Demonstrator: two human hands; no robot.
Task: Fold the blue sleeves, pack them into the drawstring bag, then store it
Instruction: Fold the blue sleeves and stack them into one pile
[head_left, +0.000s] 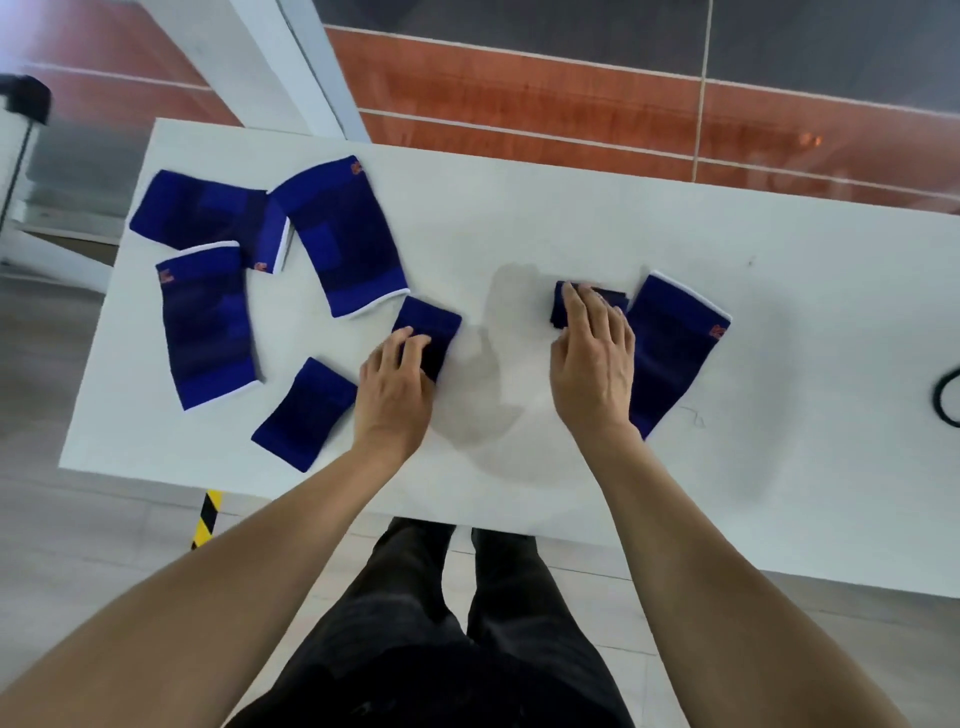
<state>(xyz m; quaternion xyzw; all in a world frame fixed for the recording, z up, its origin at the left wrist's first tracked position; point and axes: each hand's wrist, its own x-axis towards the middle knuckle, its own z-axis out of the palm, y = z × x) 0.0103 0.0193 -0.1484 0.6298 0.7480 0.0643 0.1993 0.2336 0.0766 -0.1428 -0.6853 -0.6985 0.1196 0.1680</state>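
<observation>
Hands (395, 374) flat on sleeves (428, 332)

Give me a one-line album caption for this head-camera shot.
Left hand and right hand each press a small folded blue sleeve flat on a white table.

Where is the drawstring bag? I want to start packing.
No bag shows in the head view; the white table holds only blue sleeves under and around both hands.
</observation>
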